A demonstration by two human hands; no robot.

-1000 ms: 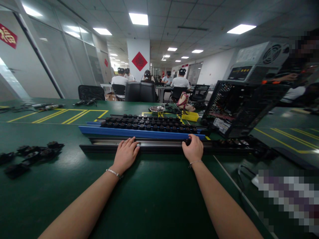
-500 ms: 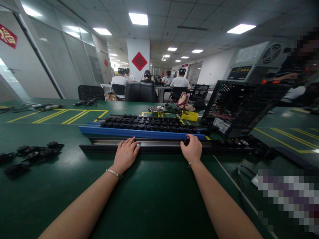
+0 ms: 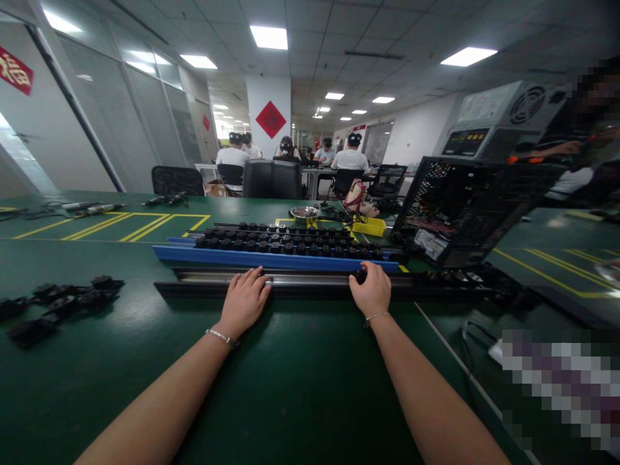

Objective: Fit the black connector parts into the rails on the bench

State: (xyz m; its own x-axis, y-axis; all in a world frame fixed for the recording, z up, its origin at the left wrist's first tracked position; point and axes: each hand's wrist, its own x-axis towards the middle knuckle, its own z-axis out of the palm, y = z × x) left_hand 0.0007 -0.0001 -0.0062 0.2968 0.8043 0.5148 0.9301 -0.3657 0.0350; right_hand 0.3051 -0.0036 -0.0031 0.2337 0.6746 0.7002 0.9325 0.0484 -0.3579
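A long black metal rail with a shiny inner channel lies crosswise on the green table. My left hand rests on its left half, fingers stretched out flat over the channel, holding nothing. Farther right, my right hand has its thumb and fingers closed round a small black module sitting in the channel; most of that module is hidden. At the rail's right end, several black modules sit in line. Just behind lies a blue rail, with rows of round-faced black modules beyond it.
Loose black modules lie at the left. An open computer case stands at the right with power supplies on top. Farther back are a metal bowl, a yellow box and screwdriver-like tools. People sit in the background.
My right hand has slid a little to the left along the rail with the small black module. My left hand has stayed in place.
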